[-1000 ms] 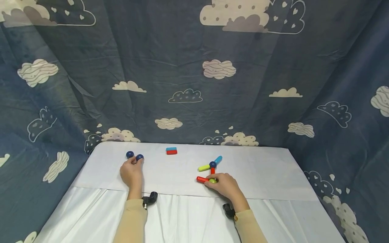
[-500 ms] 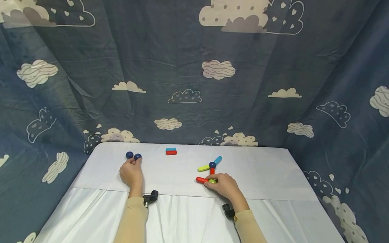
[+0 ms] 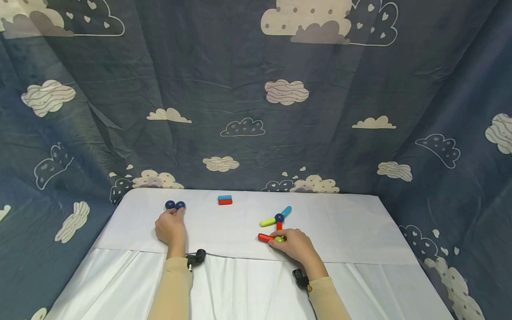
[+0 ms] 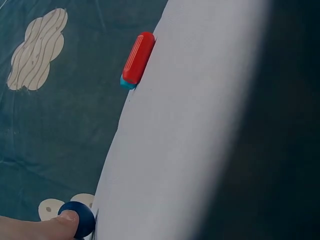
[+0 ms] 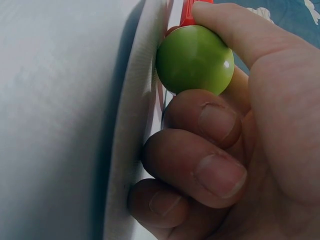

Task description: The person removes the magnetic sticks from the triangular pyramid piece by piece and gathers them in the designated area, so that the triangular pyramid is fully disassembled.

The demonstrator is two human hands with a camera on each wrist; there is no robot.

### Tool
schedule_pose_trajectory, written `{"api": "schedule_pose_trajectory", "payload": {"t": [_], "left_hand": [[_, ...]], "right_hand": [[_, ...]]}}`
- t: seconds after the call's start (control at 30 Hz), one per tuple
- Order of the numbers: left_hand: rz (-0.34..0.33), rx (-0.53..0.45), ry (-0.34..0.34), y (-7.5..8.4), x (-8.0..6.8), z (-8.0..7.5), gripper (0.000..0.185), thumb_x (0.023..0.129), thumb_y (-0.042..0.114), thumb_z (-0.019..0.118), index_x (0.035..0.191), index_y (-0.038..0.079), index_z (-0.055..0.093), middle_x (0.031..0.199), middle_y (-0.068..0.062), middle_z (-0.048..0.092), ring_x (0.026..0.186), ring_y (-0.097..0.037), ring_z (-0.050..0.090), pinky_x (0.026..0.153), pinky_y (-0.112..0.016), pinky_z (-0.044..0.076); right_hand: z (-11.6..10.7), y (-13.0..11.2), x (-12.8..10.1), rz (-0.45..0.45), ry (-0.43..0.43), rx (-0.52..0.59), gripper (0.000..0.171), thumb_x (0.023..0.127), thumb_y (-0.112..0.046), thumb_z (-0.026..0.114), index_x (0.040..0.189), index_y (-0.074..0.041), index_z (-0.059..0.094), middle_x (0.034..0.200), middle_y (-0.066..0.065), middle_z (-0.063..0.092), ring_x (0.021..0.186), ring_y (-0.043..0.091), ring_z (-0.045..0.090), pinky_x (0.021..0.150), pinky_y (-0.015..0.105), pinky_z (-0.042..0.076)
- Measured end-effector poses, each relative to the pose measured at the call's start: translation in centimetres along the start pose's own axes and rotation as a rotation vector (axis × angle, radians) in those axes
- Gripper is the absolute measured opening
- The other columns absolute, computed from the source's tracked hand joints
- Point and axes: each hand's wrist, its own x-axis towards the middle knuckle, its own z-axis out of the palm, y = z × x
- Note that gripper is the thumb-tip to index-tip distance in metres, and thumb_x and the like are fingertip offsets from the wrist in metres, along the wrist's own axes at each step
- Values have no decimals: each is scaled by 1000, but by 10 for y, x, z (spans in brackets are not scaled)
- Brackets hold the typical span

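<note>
My left hand (image 3: 172, 221) lies on the white table (image 3: 344, 222) at the left, its fingertips holding a dark blue ball (image 3: 180, 205) that sits against a second blue ball (image 3: 170, 204). In the left wrist view one fingertip (image 4: 60, 222) touches that blue ball (image 4: 79, 218). My right hand (image 3: 289, 242) pinches a green ball (image 3: 279, 239) joined to two red sticks (image 3: 265, 237). In the right wrist view my thumb and curled fingers (image 5: 215, 117) wrap the green ball (image 5: 195, 59). A blue ball (image 3: 279, 218) above it links a light blue stick (image 3: 286, 210) and a yellow-green stick (image 3: 268, 221).
A red stick stacked with a blue one (image 3: 225, 199) lies near the table's back edge, the same pair (image 4: 137, 59) showing in the left wrist view. A dark blue cloud-print curtain (image 3: 256, 98) encloses the table on three sides. A white cloth (image 3: 240, 289) hangs over the front.
My left hand has slid the blue ball a little left and back, so it now sits against the other blue ball. The right hand and the stick structure stay put.
</note>
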Motion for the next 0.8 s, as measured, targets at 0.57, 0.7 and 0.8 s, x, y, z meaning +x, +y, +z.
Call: {"api": "schedule_pose_trajectory", "payload": {"t": [0.57, 0.7, 0.8], "left_hand": [[-34, -43, -26, 0, -1, -2, 31, 92, 22, 79, 113, -1, 79, 115, -24, 77, 110, -51, 71, 96, -58, 52], [-48, -91, -21, 0, -4, -7, 32, 92, 23, 80, 114, 0, 79, 115, -23, 78, 112, -50, 70, 98, -58, 52], [-60, -132, -13, 1, -8, -13, 34, 92, 25, 82, 116, 1, 79, 113, -22, 79, 111, -48, 71, 99, -57, 51]], "right_hand": [[0, 1, -1, 7, -5, -5, 35, 89, -50, 81, 117, -29, 82, 113, 3, 78, 95, 20, 63, 87, 48, 55], [-1, 0, -2, 10, -7, -6, 36, 89, -50, 81, 118, -29, 82, 112, 3, 78, 95, 20, 63, 87, 49, 55], [-2, -1, -1, 12, -10, -3, 35, 89, -50, 81, 118, -29, 82, 110, 3, 77, 93, 20, 61, 86, 47, 54]]}}
